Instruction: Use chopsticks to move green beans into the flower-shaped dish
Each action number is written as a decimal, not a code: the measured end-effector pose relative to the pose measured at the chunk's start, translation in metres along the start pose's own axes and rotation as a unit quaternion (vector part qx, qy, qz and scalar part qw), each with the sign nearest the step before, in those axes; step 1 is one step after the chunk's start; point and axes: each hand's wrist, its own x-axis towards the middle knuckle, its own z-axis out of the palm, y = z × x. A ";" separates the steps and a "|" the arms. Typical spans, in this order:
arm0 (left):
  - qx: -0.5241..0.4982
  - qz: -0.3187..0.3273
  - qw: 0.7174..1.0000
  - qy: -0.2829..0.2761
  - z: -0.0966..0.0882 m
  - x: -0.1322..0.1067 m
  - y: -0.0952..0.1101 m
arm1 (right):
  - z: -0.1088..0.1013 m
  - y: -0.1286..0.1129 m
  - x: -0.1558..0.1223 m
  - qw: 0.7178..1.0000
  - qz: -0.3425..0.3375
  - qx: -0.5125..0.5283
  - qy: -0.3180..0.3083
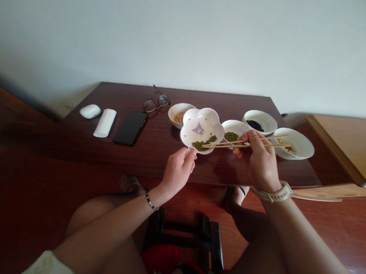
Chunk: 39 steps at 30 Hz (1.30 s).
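My left hand (180,166) grips the short handle of a white flower-shaped bowl (192,121), holding it tilted toward me above the table. Small green beans (202,144) lie along its near edge, and a cartoon figure is printed inside. In my right hand (259,158) is a pair of chopsticks (232,144), their tips among the green beans in that bowl. Just behind the chopsticks stands a white bowl (238,124) with more green beans. Farther back, another white bowl (257,116) holds black beans. A white bowl (303,146) at the right contains pale pieces I cannot identify.
On the dark wooden table (157,152), a white bowl (186,107) of yellowish grains stands behind the flower-shaped one. Eyeglasses (156,104), a black phone (130,128), a white cylindrical object (105,123) and a white mouse (90,111) lie to the left. A pale wall rises behind.
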 end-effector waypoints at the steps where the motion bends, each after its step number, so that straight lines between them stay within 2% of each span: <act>1: 0.000 0.001 1.000 0.001 0.000 0.000 0.000 | 0.000 0.001 0.000 1.000 -0.001 0.004 0.001; 11: -0.008 -0.005 1.000 0.000 0.000 0.000 0.001 | -0.004 -0.002 0.005 0.999 -0.001 0.048 -0.005; 19: 0.004 -0.001 1.000 -0.001 0.000 0.000 0.002 | 0.000 0.001 0.002 0.996 0.047 0.039 -0.066; 34: 0.001 0.000 1.000 0.000 0.000 0.000 0.000 | -0.004 -0.006 0.002 1.000 0.019 0.018 -0.012; 39: -0.001 -0.003 1.000 -0.001 0.000 0.000 -0.002 | -0.008 -0.016 -0.001 0.999 0.020 0.000 -0.034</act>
